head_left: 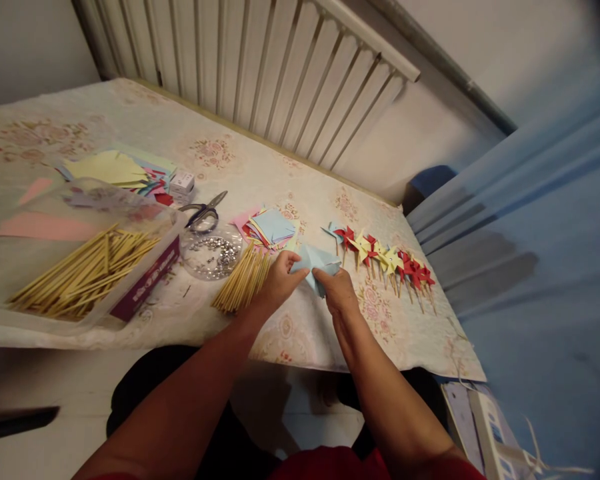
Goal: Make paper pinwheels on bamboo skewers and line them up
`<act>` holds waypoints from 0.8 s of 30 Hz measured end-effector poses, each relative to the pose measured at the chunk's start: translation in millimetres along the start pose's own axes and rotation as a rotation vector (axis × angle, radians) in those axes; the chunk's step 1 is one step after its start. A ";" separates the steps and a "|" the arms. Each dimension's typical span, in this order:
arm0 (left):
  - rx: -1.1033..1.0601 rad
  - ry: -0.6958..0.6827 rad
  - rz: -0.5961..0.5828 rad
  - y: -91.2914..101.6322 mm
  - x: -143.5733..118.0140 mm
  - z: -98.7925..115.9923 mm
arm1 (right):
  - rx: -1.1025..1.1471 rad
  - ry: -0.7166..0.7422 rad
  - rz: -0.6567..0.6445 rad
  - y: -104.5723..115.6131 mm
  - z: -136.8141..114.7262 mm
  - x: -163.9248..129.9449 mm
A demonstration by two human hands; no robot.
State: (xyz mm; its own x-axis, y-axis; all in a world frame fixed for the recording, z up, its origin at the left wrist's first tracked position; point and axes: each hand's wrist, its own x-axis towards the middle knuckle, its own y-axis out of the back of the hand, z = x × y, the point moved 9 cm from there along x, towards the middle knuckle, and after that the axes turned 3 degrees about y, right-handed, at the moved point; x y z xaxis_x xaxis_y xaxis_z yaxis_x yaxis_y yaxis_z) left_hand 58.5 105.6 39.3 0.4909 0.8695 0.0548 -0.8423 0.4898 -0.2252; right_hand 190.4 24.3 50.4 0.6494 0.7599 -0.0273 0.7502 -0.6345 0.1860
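Between my two hands is a light blue paper pinwheel piece (311, 260), held above the table with its edges bent up. My left hand (283, 277) pinches its left side between thumb and fingers. On the right side, my right hand (336, 285) grips it with the thumb on top; some fingers are hidden beneath. Just left of my left hand lies a bundle of thin wooden sticks (243, 279). Behind it is a stack of coloured paper squares (274, 227), a blue one uppermost. Finished-looking pinwheels on sticks (391, 260), red, yellow and blue, lie in a row to the right.
A clear plastic box (173, 243) of sticks stands left. Beside it are a round dish of small metal fasteners (213, 255), scissors (203, 213), a small white box (183, 183) and paper scraps (105, 168). A radiator (260, 73) and blue curtain (530, 267) border the flowered table.
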 end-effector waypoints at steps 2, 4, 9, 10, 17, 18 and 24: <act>-0.225 0.089 0.012 -1.3 -0.3 -11.1 | 0.001 0.025 0.035 2.4 0.0 2.5; -0.392 0.219 0.009 -5.2 -3.2 -23.1 | 0.005 0.047 0.072 4.2 0.0 4.4; -0.651 0.412 -0.098 -24.8 -14.4 -36.3 | 0.042 0.044 0.134 2.3 2.3 4.1; -0.673 0.420 -0.105 -27.5 -15.6 -37.1 | 0.049 0.039 0.135 0.5 2.7 3.3; -0.655 0.371 -0.048 -30.6 -15.2 -38.7 | 0.089 0.015 0.150 -12.4 4.6 -4.5; -0.639 0.358 -0.044 -30.1 -14.5 -39.2 | 0.090 0.014 0.159 -13.2 4.8 -5.3; -0.535 0.352 0.041 -21.6 -11.6 -50.7 | 0.111 0.017 0.158 -18.5 7.3 -5.8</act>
State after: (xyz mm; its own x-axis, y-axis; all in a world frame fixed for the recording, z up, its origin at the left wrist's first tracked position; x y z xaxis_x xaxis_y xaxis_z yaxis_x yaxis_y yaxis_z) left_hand 82.3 81.7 -5.8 0.5808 0.7691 -0.2667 -0.6791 0.2770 -0.6798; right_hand 173.6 30.7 40.0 0.7585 0.6516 0.0107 0.6491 -0.7568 0.0771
